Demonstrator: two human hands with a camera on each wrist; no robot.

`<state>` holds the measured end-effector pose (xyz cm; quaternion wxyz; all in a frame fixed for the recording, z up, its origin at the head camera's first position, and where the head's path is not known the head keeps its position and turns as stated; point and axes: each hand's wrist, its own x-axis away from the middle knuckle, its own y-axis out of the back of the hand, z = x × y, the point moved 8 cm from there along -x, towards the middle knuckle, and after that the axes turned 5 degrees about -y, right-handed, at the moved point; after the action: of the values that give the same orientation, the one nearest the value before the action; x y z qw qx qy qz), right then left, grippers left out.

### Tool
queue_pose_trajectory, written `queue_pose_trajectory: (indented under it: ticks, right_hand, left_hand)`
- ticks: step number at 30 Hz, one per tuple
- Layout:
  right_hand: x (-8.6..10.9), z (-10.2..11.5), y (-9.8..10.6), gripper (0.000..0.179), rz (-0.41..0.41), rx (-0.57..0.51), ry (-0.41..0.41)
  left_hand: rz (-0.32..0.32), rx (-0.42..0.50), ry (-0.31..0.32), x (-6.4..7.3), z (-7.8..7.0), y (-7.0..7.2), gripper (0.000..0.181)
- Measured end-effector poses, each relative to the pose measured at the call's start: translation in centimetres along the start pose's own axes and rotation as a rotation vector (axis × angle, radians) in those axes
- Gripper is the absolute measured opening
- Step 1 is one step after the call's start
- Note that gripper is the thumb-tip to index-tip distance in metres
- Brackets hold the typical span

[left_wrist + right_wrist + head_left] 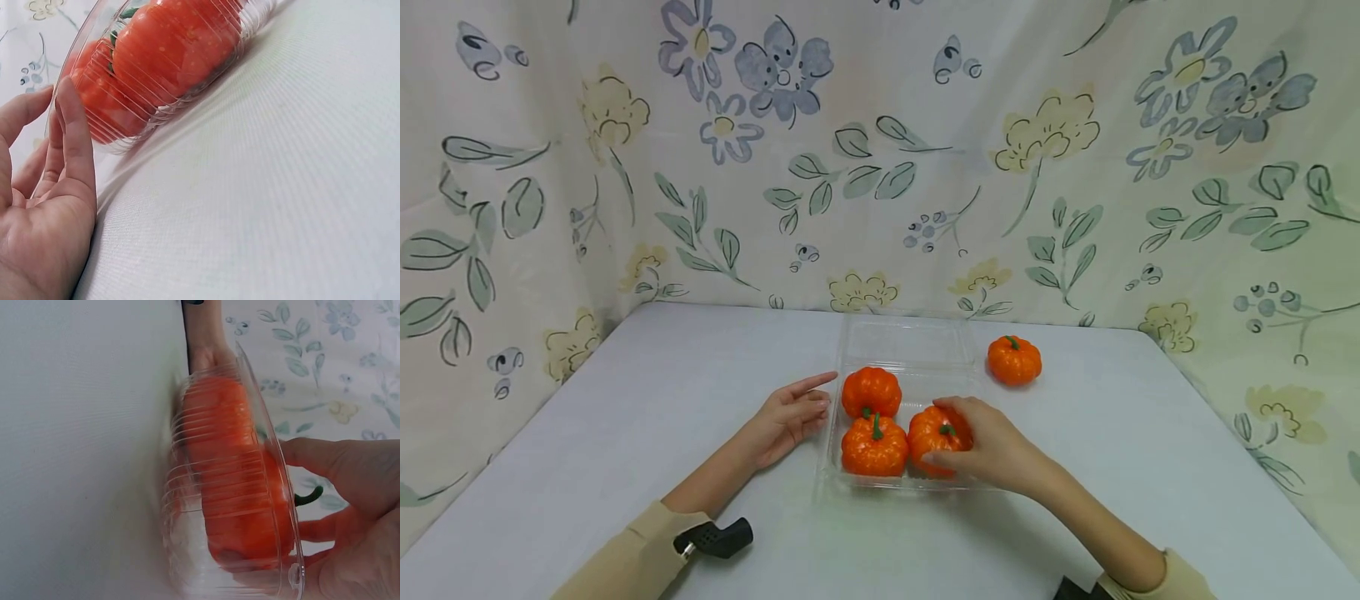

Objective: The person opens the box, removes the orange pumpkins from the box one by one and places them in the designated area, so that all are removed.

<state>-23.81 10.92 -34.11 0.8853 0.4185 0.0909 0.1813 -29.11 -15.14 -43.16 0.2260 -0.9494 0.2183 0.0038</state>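
A clear plastic clamshell container (910,483) lies with its lid folded back, holding three small orange pumpkins with green stems. One pumpkin (871,392) is at the back left and another pumpkin (874,450) at the front left. My right hand (992,446) grips the third pumpkin (931,437) at the front right, thumb in front and fingers behind. Through the clear wall, the right wrist view shows this pumpkin (244,519) inside the container. My left hand (786,421) is beside the container's left wall, fingers loosely extended; its fingertips (70,94) are at the rim.
A fourth pumpkin (1014,361) sits on the white table (700,367), behind and right of the container. The clear lid (906,342) lies toward the back. A floral curtain (865,167) hangs behind the table.
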Motion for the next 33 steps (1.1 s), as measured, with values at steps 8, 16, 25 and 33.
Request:
queue_pose_trajectory:
  ticks: [8, 16, 25, 33]
  right_hand:
    - [0.2, 0.3, 0.3, 0.071, -0.011, -0.004, 0.0]
    - [0.2, 0.1, 1.2, 0.069, -0.043, -0.002, 0.003]
    - [0.2, 0.0, 2.1, 0.068, -0.058, -0.023, -0.009]
    - [0.2, -0.2, 2.6, 0.071, -0.054, -0.049, -0.016]
  left_hand:
    - [0.058, -0.043, 0.005, -0.1, 0.2, -0.2, 0.062]
    - [0.068, -0.036, -0.003, -0.1, 0.2, -0.2, 0.064]
    - [0.049, -0.021, -0.013, 0.0, 0.1, -0.1, 0.06]
    - [0.039, 0.0, -0.011, 0.0, 0.1, -0.1, 0.064]
